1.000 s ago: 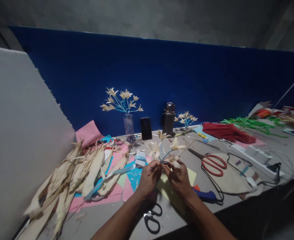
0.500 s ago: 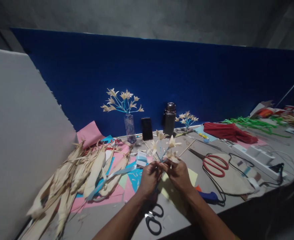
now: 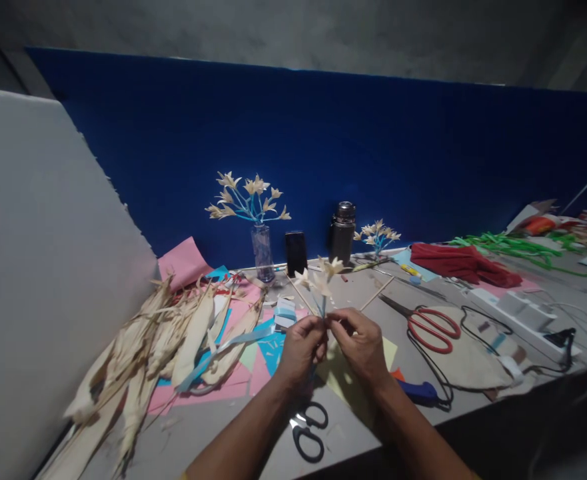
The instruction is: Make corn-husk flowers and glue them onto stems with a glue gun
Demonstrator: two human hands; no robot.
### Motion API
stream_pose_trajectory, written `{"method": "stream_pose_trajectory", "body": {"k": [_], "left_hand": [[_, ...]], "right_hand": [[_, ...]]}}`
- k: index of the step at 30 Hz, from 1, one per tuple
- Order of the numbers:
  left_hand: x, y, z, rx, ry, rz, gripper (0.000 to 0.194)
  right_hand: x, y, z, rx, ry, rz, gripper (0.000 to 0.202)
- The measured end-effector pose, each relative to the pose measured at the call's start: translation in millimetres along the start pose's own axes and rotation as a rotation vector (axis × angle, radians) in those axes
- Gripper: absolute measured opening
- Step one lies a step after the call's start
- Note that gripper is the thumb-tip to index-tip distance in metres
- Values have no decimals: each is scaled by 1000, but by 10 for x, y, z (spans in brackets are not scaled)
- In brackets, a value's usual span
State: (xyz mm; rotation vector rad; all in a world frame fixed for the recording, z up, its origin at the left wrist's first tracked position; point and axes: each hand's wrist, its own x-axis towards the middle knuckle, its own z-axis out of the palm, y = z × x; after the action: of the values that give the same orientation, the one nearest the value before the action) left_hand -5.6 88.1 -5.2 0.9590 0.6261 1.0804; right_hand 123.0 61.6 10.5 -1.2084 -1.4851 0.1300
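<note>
A small bunch of cream husk flowers (image 3: pixel 322 281) on blue-wrapped stems stands upright over the middle of the table. My left hand (image 3: pixel 304 343) is closed around the stems below the blooms. My right hand (image 3: pixel 359 338) pinches at the same stems from the right, its fingertips touching those of the left; the pinched spot itself is mostly hidden. Beneath my forearms lie black-handled scissors (image 3: pixel 309 433). A roll of light blue tape (image 3: pixel 284 315) sits just beyond my left hand, and yellow paper (image 3: pixel 340 377) lies under my right.
Dried corn husks (image 3: pixel 143 347) heap at the left over pink and blue paper. A glass vase (image 3: pixel 262 253) with husk flowers, a phone (image 3: pixel 296 253) and a flask (image 3: pixel 342 233) stand behind. Red-handled scissors (image 3: pixel 433 330), a cloth pouch (image 3: pixel 468 363) and a power strip (image 3: pixel 516 320) lie right.
The flower bunch has turned and its blooms now sit closer together. My right hand has shifted its pinch slightly on the stems. The whole view has moved a little.
</note>
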Motion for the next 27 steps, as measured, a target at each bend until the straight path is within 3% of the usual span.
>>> {"method": "stream_pose_trajectory", "body": {"k": [7,12,19,23,27], "left_hand": [[-23,43,17,27,31,-26,42],[-47,69,41,91,61,-51,40],[-59,52,45,94,107,-29,41],[-42,24,38,91,87,-32,44],[-19,17,17,137,53,50,42]], "right_hand": [[25,-68,1,13,30,68,9],[23,-49,3,-6,45,-47,12],[10,-119,-42,-63,81,-191,33],[4,-125,-33,-49,62,-137,34],[1,-99,-22,-49,26,-47,32]]}}
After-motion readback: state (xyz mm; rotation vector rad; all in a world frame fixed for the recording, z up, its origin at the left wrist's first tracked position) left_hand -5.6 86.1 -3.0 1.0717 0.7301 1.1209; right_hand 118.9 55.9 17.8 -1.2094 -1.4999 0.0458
